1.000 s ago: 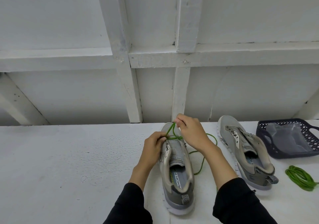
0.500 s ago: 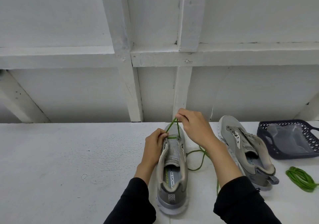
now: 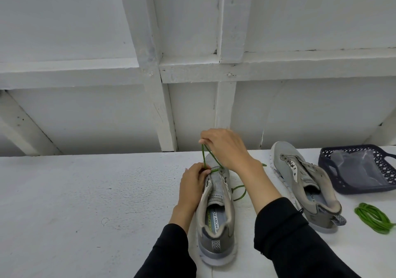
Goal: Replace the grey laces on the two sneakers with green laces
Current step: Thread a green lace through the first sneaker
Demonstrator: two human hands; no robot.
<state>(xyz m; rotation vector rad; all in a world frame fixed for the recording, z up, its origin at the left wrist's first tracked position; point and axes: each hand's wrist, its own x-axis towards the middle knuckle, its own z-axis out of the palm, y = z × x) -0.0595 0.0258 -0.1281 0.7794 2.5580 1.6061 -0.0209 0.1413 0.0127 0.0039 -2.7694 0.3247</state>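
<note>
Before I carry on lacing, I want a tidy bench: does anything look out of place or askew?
Nothing is spilled or damaged. The second sneaker lies angled with no lace. A spare green lace sits coiled beside it. The loose tail of the lace being threaded trails over the table.

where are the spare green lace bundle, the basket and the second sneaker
spare green lace bundle (image 3: 374, 217), head view, middle of the coil
basket (image 3: 327, 166), head view, left wall
second sneaker (image 3: 282, 154), head view, toe upper

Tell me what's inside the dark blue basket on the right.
The dark blue basket holds a crumpled clear plastic bag. Whatever lies under or inside the bag cannot be made out.
</note>
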